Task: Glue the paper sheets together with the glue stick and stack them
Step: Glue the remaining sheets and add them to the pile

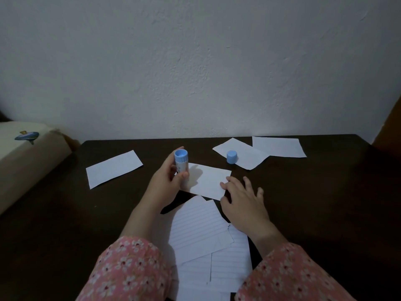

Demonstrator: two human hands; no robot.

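My left hand (167, 179) grips an uncapped blue glue stick (181, 161), held upright above the left end of a small white paper sheet (208, 180) at the table's middle. My right hand (243, 199) rests with spread fingers on that sheet's right edge. The blue cap (232, 157) stands on another sheet (245, 154) farther back. Lined sheets (199, 229) overlap in a loose pile near me, between my arms. One more sheet (114, 168) lies to the left and another (280, 146) at the back right.
The dark wooden table (325, 203) ends against a white wall. A cream cushion or box with a blue print (26, 148) sits off the table's left side. An orange-brown object (388, 127) stands at the right edge.
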